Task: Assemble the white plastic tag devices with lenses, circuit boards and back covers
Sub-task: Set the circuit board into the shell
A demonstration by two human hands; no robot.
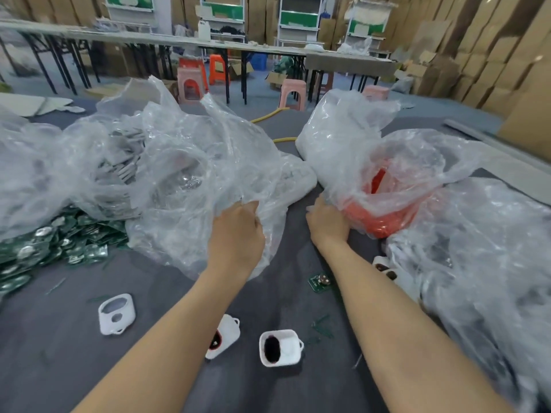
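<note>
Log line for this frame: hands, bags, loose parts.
left hand: grips left clear bag | right hand: at edge of orange-container bag, grip unclear | white shells: loose on mat, untouched

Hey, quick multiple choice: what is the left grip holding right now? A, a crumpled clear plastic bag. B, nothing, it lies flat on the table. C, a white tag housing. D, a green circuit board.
A: the left grip has its fingers curled into the clear plastic bag, while the white tag housings and the green circuit boards lie untouched on the table.
</note>
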